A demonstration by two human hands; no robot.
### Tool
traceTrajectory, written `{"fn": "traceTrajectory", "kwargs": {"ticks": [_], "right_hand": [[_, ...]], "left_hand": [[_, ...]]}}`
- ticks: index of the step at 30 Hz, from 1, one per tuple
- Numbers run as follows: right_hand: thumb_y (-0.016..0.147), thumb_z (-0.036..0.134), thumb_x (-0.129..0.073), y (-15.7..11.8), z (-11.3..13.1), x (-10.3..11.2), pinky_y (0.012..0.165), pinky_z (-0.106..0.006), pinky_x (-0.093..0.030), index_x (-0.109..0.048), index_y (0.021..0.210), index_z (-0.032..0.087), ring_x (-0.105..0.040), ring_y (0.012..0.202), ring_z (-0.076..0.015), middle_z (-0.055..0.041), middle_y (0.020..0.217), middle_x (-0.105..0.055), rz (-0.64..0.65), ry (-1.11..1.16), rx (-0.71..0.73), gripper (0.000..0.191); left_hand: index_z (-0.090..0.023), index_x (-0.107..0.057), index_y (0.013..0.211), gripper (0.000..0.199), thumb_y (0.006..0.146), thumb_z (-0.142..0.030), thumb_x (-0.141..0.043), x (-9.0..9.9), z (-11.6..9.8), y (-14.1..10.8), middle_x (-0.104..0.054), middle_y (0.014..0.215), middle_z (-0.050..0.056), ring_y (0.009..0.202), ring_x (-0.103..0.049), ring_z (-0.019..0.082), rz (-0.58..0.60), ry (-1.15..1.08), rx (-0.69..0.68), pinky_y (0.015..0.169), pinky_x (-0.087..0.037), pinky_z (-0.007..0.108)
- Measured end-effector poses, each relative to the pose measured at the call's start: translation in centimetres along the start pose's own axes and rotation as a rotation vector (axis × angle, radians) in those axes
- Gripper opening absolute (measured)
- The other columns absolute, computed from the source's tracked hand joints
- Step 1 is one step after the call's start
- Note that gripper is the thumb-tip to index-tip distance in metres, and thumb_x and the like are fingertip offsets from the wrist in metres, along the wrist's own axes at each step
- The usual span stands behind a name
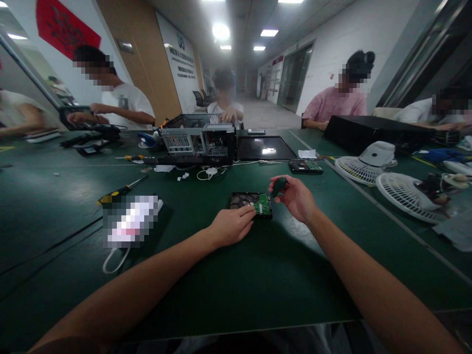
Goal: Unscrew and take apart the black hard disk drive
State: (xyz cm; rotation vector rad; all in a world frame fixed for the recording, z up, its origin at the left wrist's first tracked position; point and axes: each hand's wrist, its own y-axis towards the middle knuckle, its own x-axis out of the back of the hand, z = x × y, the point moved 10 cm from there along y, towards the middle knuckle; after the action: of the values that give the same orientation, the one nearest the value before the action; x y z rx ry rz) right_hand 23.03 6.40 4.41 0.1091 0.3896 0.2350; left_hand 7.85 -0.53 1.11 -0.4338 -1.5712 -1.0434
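The hard drive (255,200) on the counter (273,285) could skid if the left hand (232,227) on its near edge, grip unclear, slackens while the right hand (295,197), pinching a dark green item (280,187), bumps it.

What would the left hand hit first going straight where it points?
Past the rectangular black-and-green hard drive it touches, probably the bare right hand holding a dark green object; depth is unclear.

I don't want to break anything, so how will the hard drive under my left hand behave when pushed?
The hard drive is probably stiff, given its boxy body. Lying flat on the table, it seems likelier to slide than tip or roll. Its exposed green circuit board may be fragile, so pressing there could be risky.
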Motion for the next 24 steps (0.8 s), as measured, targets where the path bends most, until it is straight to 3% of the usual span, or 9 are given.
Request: {"fn": "traceTrajectory", "kwargs": {"ticks": [8,12,17,24], "right_hand": [[0.089,0.042,-0.070,-0.14,0.35,-0.14,0.053,-0.026,-0.046,-0.067,0.094,0.022,-0.066,0.092,-0.0221,-0.0071,0.101,-0.072,0.003,-0.052,0.042,0.021],[0.086,0.040,-0.073,-0.18,0.54,-0.15,0.054,-0.026,-0.048,-0.064,0.093,0.024,-0.067,0.089,-0.0214,-0.0042,0.094,-0.071,-0.001,-0.045,0.050,0.020],[0.089,0.041,-0.067,-0.24,0.66,-0.42,0.054,-0.027,-0.048,-0.072,0.109,0.025,-0.064,0.088,-0.0208,-0.0044,0.093,-0.067,0.019,-0.054,0.048,0.026],[0.092,0.045,-0.057,-0.02,0.10,-0.03,0.057,-0.029,-0.049,-0.076,0.100,0.021,-0.063,0.091,-0.0226,-0.0080,0.096,-0.069,0.035,-0.012,0.021,0.032]], "left_hand": [[-0.016,-0.060,0.137,0.038,0.104,-0.031,-0.046,-0.30,0.10,0.01,-0.062,0.144,0.010,0.111,-0.071,0.024,0.004,0.024,0.005,0.079,-0.063,0.034],[-0.016,-0.059,0.138,0.039,0.105,-0.032,-0.045,-0.33,0.12,-0.02,-0.061,0.145,0.010,0.111,-0.071,0.023,0.013,0.026,0.004,0.079,-0.063,0.033],[-0.017,-0.059,0.139,0.040,0.104,-0.032,-0.047,-0.43,0.23,-0.08,-0.061,0.145,0.010,0.112,-0.071,0.023,0.014,0.022,0.010,0.081,-0.063,0.034],[-0.017,-0.059,0.140,0.040,0.105,-0.032,-0.047,-0.14,0.08,0.04,-0.061,0.144,0.011,0.108,-0.072,0.023,0.025,0.023,0.007,0.079,-0.063,0.034]]}}
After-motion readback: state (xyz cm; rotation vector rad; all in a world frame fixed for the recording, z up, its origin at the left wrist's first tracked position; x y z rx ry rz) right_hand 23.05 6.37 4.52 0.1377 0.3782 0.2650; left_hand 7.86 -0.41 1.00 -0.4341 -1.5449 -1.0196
